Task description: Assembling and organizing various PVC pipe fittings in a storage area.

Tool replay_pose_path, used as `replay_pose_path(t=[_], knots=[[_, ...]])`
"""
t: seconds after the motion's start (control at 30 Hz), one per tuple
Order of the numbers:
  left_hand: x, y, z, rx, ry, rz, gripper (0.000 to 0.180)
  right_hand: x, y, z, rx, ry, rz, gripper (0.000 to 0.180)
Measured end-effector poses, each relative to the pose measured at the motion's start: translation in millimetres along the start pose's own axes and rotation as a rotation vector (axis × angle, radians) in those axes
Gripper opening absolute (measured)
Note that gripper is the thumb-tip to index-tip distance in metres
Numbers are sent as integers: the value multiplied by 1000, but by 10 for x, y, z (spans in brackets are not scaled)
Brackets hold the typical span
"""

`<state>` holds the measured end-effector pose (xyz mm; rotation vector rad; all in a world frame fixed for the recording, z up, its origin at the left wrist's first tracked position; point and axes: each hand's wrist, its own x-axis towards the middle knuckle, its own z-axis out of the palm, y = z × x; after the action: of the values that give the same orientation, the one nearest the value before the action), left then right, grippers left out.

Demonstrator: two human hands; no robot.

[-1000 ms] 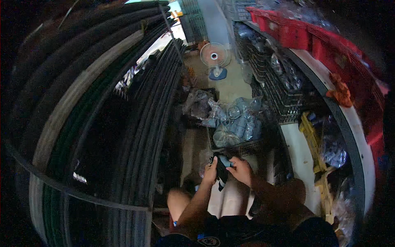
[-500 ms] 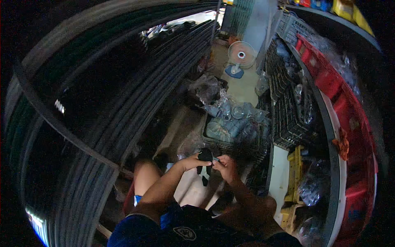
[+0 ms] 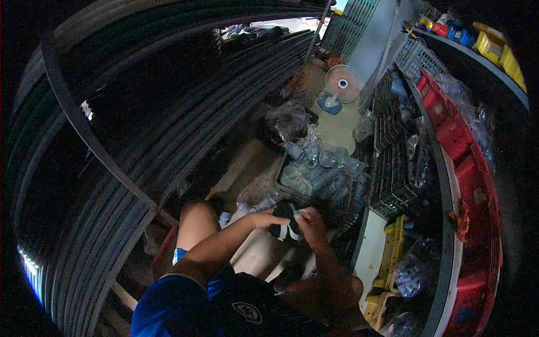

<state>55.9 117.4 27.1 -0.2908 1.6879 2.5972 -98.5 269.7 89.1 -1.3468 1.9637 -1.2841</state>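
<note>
Above my lap, both hands hold a black object (image 3: 285, 211) with pale patches on its lower part; its kind is not clear in the dim light. My left hand (image 3: 262, 218) grips it from the left, fingers closed and partly hidden behind it. At its right edge, my right hand (image 3: 312, 226) is closed with thumb and fingers together. A small grey-blue piece (image 3: 296, 212) shows at those fingertips, against the black object. Just beyond the hands stands a dark crate (image 3: 290, 194) filled with grey plastic fittings (image 3: 323, 171) and clear bags.
Long dark pipes (image 3: 185, 123) lie in a rack along the left. A standing fan (image 3: 342, 84) is at the far end of the aisle. Stacked black crates (image 3: 393, 191), yellow bins (image 3: 391, 253) and red bins (image 3: 469, 174) line the right. Bagged fittings (image 3: 258, 201) lie near my left knee.
The view has shifted and turned slightly. The black object has been tilted, so its pale patches now face up more broadly; both hands keep their hold on it.
</note>
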Motion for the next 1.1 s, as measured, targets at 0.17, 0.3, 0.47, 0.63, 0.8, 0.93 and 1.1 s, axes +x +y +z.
replay_pose_path(t=[0.17, 0.3, 0.47, 0.63, 0.8, 0.93, 1.1], knots=[[62, 5, -63, -312, 20, -50, 53, -4, -232, -54, 38, -78, -49, 27], [188, -242, -243, -310, 6, -138, 52, 46, -127, -36, -100, 0, -213, 26], [302, -271, -121, -337, 65, -115, 59, 44, 206, 45, -173, 149, -145, 23], [201, -102, -38, -6, 111, -102, 56, 10, 462, 84, -44, -20, 301, 31], [2, 172, -41, 220, 147, 5, 43, -11, 110, 289, 876, -68, 765, 26], [40, 204, 95, 59, 379, 55, 40, -19, 90, 301, 674, -81, 592, 21], [237, 82, 132, -101, 479, 194, 34, 82, 174, 278, 373, 46, 329, 14]])
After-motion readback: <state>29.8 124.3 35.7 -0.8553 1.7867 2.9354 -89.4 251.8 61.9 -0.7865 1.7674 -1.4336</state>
